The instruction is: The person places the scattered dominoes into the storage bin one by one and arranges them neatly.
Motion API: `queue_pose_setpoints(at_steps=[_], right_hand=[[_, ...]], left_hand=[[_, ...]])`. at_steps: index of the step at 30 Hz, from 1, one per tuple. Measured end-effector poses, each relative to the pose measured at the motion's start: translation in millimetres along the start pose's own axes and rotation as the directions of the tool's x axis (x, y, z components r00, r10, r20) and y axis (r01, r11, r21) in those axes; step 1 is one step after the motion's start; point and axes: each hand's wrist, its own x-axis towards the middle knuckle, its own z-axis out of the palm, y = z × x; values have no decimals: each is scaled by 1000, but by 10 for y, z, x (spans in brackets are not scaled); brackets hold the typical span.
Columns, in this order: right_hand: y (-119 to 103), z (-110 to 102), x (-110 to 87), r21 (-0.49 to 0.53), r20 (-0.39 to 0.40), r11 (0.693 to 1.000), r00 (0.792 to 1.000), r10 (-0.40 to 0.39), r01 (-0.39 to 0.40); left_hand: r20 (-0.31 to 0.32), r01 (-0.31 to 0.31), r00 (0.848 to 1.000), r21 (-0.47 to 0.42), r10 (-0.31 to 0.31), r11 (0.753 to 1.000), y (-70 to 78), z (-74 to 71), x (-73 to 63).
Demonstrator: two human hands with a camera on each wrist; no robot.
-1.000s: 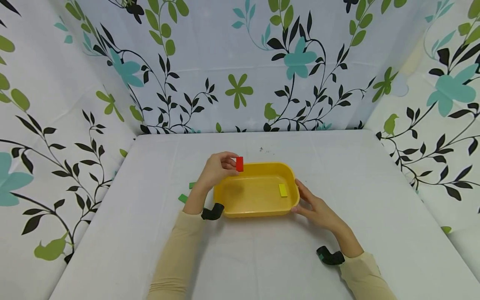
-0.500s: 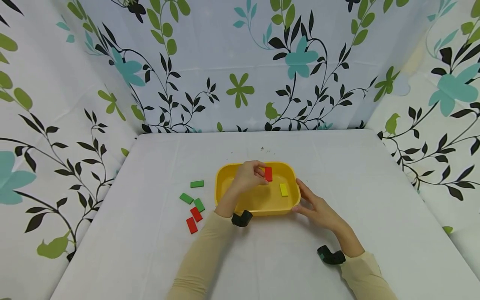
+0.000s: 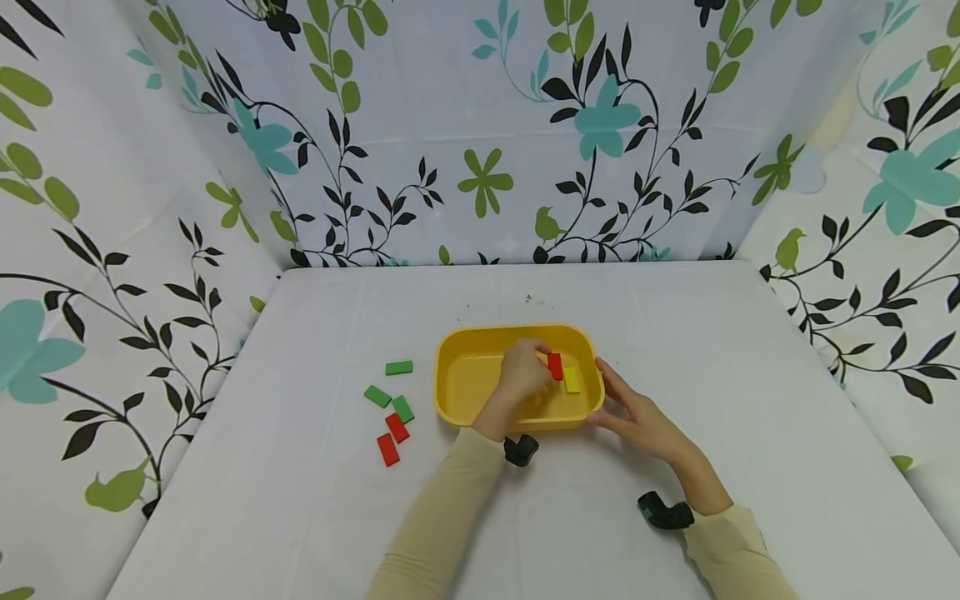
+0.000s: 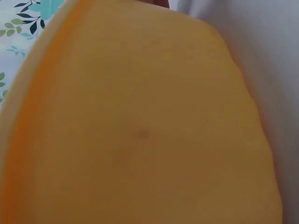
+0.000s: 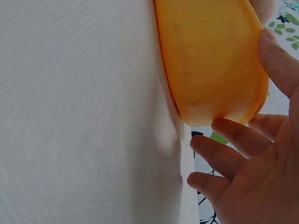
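Note:
My left hand (image 3: 522, 371) reaches into the yellow tray (image 3: 465, 400) and pinches a red block (image 3: 555, 367) by its left side. The red block is upright, just left of a yellow block (image 3: 572, 380) lying at the tray's right end. My right hand (image 3: 633, 417) rests against the tray's right end, thumb toward the near corner. In the right wrist view its thumb (image 5: 275, 63) lies at the rim and the other fingers stretch out rather straight, some of them at the wall. The tray's outer wall (image 4: 149, 93) fills the left wrist view, hiding the left hand there.
Left of the tray, several green blocks, one of them the farthest green block (image 3: 399, 367), lie on the white table (image 3: 315, 500). Two red blocks, including the nearer red block (image 3: 387, 450), lie closer to me. A patterned cloth (image 3: 420, 100) hangs behind and at both sides.
My left hand has carried the red block from above the tray's far left rim rightward and down, beside the yellow block. The right hand has stayed at the tray's right end.

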Motion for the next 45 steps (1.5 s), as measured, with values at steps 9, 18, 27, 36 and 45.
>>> queue_pose_setpoints(at_steps=[9, 18, 27, 36, 45], right_hand=[[6, -1, -21, 3, -3, 1000, 1000, -4, 4], [6, -9, -20, -6, -6, 1000, 1000, -13, 13], [20, -9, -7, -13, -7, 1000, 1000, -11, 11], [7, -8, -7, -17, -7, 1000, 1000, -14, 14], [-6, -10, -10, -8, -1, 1000, 1000, -16, 16]], left_hand=[[-39, 7, 999, 124, -2, 992, -17, 148, 21], [-15, 17, 1000, 188, -14, 982, -32, 222, 30], [-12, 40, 999, 227, -38, 973, -7, 236, 42], [-12, 56, 998, 295, -55, 954, 5, 255, 51], [-2, 46, 999, 314, -48, 948, -12, 272, 58]])
